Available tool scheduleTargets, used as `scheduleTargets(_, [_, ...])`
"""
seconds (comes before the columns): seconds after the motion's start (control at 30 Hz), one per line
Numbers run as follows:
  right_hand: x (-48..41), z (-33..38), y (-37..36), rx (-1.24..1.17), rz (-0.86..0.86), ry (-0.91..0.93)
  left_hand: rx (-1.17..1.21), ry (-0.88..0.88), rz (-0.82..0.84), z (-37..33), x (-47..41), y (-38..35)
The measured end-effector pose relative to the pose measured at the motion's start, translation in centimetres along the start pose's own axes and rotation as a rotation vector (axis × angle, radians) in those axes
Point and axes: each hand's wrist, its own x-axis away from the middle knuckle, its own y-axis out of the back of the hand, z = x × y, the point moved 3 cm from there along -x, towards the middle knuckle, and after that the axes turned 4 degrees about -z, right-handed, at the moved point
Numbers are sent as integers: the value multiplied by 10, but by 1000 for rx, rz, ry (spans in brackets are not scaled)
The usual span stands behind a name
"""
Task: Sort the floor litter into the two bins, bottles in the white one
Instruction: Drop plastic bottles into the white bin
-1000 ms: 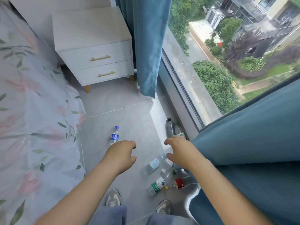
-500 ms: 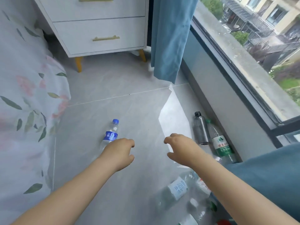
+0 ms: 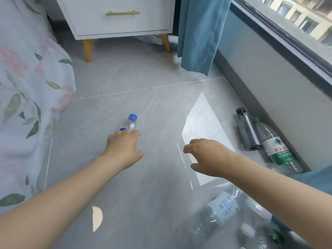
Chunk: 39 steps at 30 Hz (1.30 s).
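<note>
I see grey floor tiles [image 3: 125,177] with 1 pale seam running across. A small blue-capped bottle [image 3: 131,122] lies on them, partly under my fingers. By the wall lie a dark bottle [image 3: 247,130] and a green-labelled bottle [image 3: 276,150], side by side. Nearer me lies a clear bottle [image 3: 218,211] with a pale blue label. A white nightstand [image 3: 124,17] stands on yellow legs.

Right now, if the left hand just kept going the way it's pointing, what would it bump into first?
Most likely the small blue-capped water bottle lying on the floor: the left hand reaches toward it, fingers already over its lower part. Whether they touch it yet is unclear from this angle.
</note>
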Motion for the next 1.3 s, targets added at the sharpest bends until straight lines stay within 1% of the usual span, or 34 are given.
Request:
scheduleTargets(0.1, [10,-1,-4,35,15,-1,101,65,-16,4,-7,-8])
scheduleTargets(0.23, [25,-7,-6,59,24,-26,150,161,29,13,-3,-25])
scheduleTargets(0.33, [41,-18,-10,43,35,-62,198,157,14,9,8,-42])
scheduleTargets(0.47, [65,-36,-22,27,68,-122,360,96,72,-14,20,-63])
scheduleTargets(0.57, [83,-48,-30,21,96,-158,404,63,52,-34,25,-66])
scheduleTargets(0.7, [102,-62,-38,7,104,-197,367,-3,81,-57,29,-65])
scheduleTargets(0.87, [116,-87,-43,19,70,-262,307,-151,150,-89,41,-70])
scheduleTargets(1.1, [150,-122,-53,-11,77,-400,238,-312,185,-126,53,-77])
scheduleTargets(1.3, [196,-153,-66,-37,111,-579,204,-393,195,-149,55,-81])
